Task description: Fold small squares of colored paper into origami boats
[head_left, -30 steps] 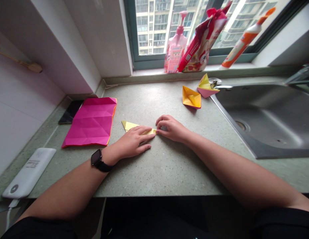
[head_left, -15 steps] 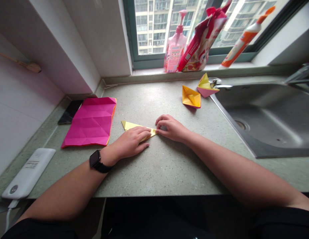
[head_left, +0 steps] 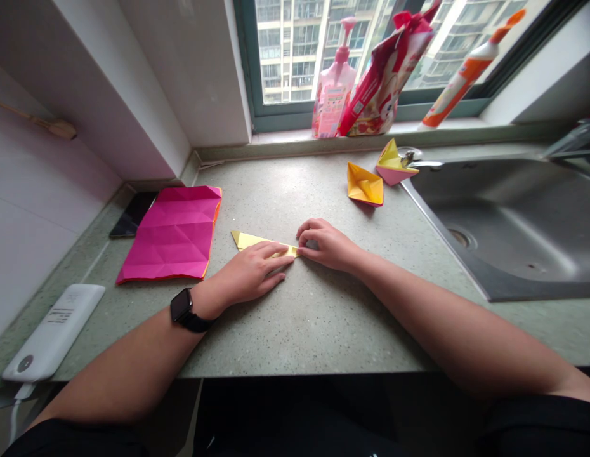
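Observation:
A narrow strip of folded yellow paper (head_left: 250, 240) lies on the counter, its left end pointed and darker. My left hand (head_left: 252, 270), with a black watch at the wrist, rests over its middle, fingers stretched out and pressing it down. The thumb of that hand lies apart on the counter. At the strip's right tip, my right hand (head_left: 328, 245) pinches the paper between thumb and forefinger, the other fingers curled. Part of the strip is hidden under the left hand.
Magenta creased paper (head_left: 171, 235) lies left over a dark phone (head_left: 132, 216), near a white power bank (head_left: 54, 330). An orange paper boat (head_left: 365, 185) and a yellow-pink one (head_left: 394, 166) stand by the sink (head_left: 471, 279). A pump bottle (head_left: 333, 95) stands on the sill.
The left fingers have shifted slightly right along the paper strip. The right hand keeps its pinch at the tip, and everything else stays in place.

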`<state>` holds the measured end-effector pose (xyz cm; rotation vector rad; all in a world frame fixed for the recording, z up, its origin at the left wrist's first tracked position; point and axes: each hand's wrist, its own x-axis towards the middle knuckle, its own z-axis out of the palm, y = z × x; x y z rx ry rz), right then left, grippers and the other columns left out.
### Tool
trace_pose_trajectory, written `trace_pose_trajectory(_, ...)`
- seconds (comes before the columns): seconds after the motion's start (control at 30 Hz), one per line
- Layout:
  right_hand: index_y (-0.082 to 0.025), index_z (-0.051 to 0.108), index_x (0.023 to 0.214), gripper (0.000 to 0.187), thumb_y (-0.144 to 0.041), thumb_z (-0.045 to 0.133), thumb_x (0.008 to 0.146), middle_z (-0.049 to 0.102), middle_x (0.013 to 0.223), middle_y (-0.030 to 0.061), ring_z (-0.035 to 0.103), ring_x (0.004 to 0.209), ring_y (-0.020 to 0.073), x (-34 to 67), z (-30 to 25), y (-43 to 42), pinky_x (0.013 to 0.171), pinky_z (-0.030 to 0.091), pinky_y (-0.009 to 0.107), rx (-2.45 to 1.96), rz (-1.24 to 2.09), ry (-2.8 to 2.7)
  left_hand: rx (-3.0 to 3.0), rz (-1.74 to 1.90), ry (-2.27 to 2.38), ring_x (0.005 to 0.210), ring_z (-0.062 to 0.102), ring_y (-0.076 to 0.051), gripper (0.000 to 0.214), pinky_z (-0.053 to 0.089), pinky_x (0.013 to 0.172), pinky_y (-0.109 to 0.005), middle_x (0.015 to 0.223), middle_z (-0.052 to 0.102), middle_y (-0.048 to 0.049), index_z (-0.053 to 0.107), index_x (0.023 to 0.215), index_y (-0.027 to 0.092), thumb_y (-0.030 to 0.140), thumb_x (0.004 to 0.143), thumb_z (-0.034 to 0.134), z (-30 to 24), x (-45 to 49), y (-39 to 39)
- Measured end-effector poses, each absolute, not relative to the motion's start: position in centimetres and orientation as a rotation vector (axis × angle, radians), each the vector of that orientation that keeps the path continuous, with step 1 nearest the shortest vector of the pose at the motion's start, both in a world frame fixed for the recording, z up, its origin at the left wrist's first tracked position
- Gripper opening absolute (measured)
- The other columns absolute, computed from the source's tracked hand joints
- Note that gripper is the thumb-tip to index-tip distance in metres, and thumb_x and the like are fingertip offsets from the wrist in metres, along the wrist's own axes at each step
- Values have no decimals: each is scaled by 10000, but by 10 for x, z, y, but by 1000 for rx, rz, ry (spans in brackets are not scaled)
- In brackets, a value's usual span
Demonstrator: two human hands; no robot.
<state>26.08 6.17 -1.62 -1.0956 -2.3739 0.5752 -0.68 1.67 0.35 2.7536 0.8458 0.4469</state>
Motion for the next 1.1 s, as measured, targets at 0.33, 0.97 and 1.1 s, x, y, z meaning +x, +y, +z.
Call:
trace_pose_trajectory(0.33,-245,737,843,112,-231,797,937,732,1116,81,663,1099,269,261,-18,63,1041,524,468,-1064,564,-2372,2757,440,874,1318,652,-307,344,563,1147,-534,1425,691,-134,702,1419,227,302,1097,610,2,-4,16)
trace_pose_trajectory(0.97,-246,741,834,108,-241,787,931,739,1119,81,668,1115,265,262,-17,64,1046,523,460,-1089,611,-2356,2830,352,900,1324,633,-311,384,545,1162,-513,1435,668,-157,666,1460,188,297,1097,609,2,-3,15)
trace_pose_trajectory(1.1,-241,740,826,107,-228,785,922,741,1105,81,679,1099,260,266,-18,67,1034,527,452,-1094,638,-2339,2857,317,917,1324,623,-323,388,538,1164,-529,1428,667,-159,658,1462,189,316,1100,598,1,-1,14)
